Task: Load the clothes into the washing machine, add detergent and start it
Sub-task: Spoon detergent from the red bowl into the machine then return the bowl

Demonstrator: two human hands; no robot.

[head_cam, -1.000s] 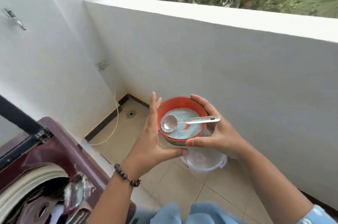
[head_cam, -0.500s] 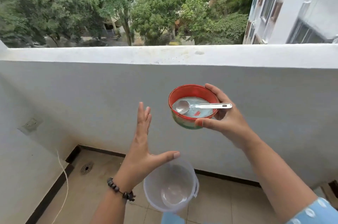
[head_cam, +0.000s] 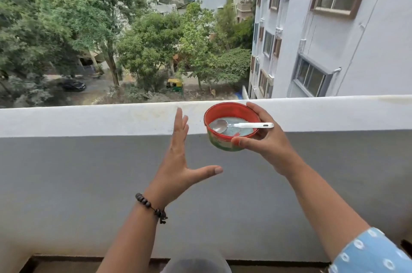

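Right hand: the right hand (head_cam: 265, 138) grips a red detergent tub (head_cam: 229, 126), fingers curled over the far rim and the thumb pressed against the near side wall.
Detergent tub: round, red-rimmed, with green and red print on its outer wall; held in the air level with the top of the balcony parapet (head_cam: 89, 119), right of that wall's middle. Whether its base touches the ledge cannot be told.
Contents: a shallow layer of pale blue detergent powder (head_cam: 243, 131) covers the bottom, with a small red patch near the front.
Spoon: a white plastic measuring spoon (head_cam: 240, 126) lies across the tub, bowl down in the powder at the left, handle resting over the right rim and jutting out past the fingers.
Left hand: the left hand (head_cam: 178, 161) is open and holds nothing, fingers straight and pointing up, thumb spread out to the right; it is raised just left of the tub and apart from it.
Wrist: a dark beaded bracelet (head_cam: 151, 207) sits on the left wrist.
Sleeve: a light blue sleeve with white ring print (head_cam: 367, 252) covers the right upper arm at the lower right corner.
Floor: a translucent plastic bucket (head_cam: 196, 265) shows partly at the bottom edge, below the arms, blurred.
Beyond the parapet: trees (head_cam: 151, 49), a street with a parked dark car (head_cam: 73, 85), and a white apartment building (head_cam: 334, 38) at the right.
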